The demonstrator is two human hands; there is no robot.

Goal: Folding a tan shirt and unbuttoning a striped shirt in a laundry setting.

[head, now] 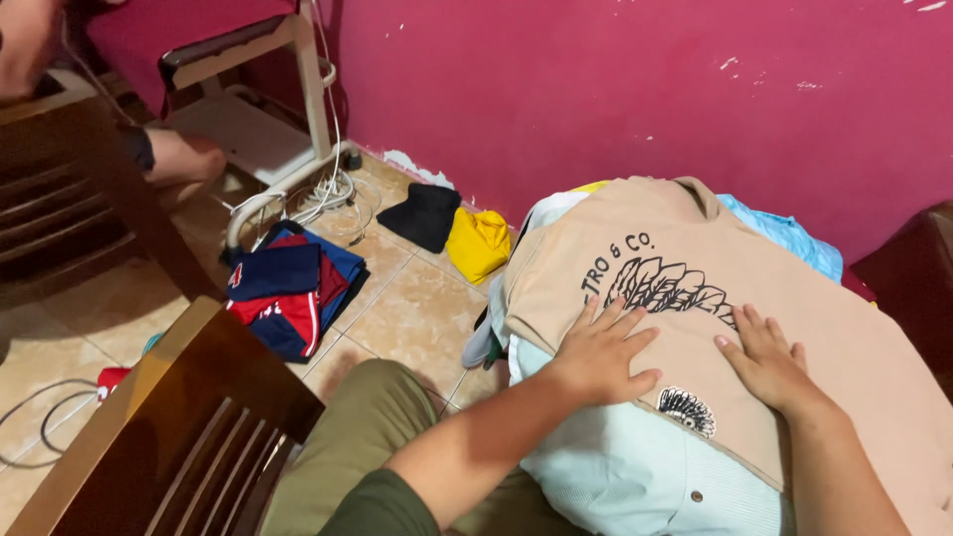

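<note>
From the head camera, a beige shirt with a black feather print lies spread on top of a pile of clothes, near the pink wall. The cloth looks smooth and flat where the hands rest. The left hand lies palm down on the print, its fingers spread apart. The right hand lies just beside it, also flat on the shirt, fingers straight and close to each other. Neither hand pinches the cloth.

Under the shirt a pale blue garment shows, but the rest of the pile is hidden. The shirt runs out of the picture at the lower right. On the tiled floor lie a folded red and navy garment, a black cloth and a yellow one, perhaps a bag.
</note>
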